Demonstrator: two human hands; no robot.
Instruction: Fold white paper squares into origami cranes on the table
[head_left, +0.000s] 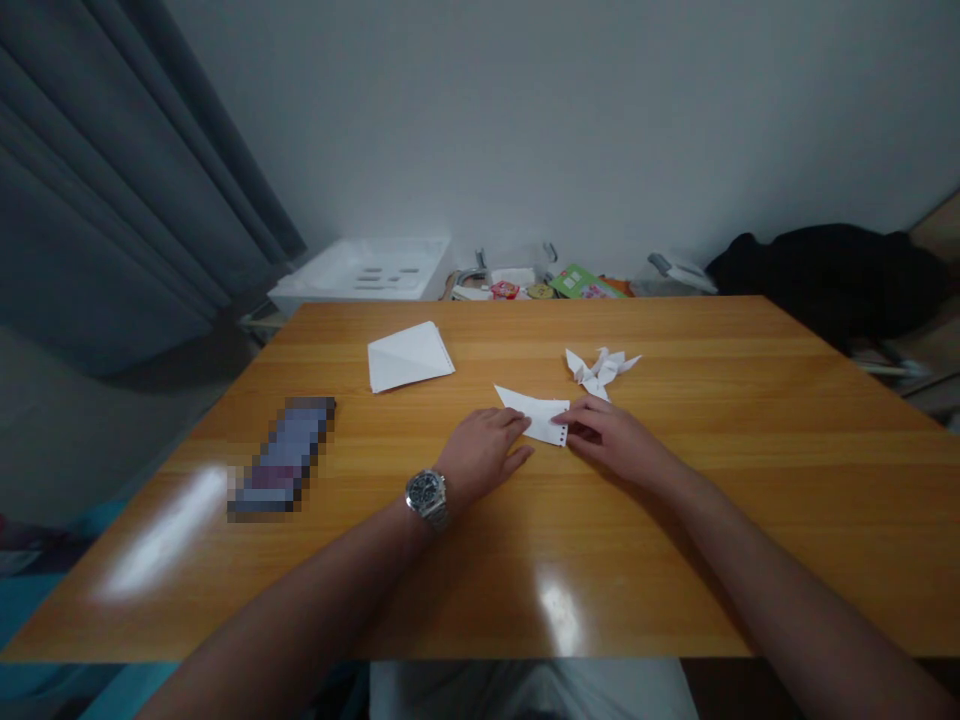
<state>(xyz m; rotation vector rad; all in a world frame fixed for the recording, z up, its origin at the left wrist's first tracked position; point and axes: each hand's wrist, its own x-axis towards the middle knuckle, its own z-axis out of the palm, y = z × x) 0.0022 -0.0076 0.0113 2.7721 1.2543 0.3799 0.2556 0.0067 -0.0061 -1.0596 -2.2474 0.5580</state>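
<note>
- Paper, a white folded strip (536, 412) with small holes at one corner, lies flat on the wooden table (750, 480), near its middle.
- Left hand (480, 455) rests on the strip's left end, fingers loosely bent and pressing down, not closed around it.
- Right hand (619, 440) touches the strip's right edge with its fingertips; I cannot tell if it pinches.
- A paper figure (600, 368) lies just behind the right hand; a folded sheet (409, 357) lies farther left.

Pixelated oblong object (281, 458); folded paper (536, 410) partly under left fingers (511, 424).
</note>
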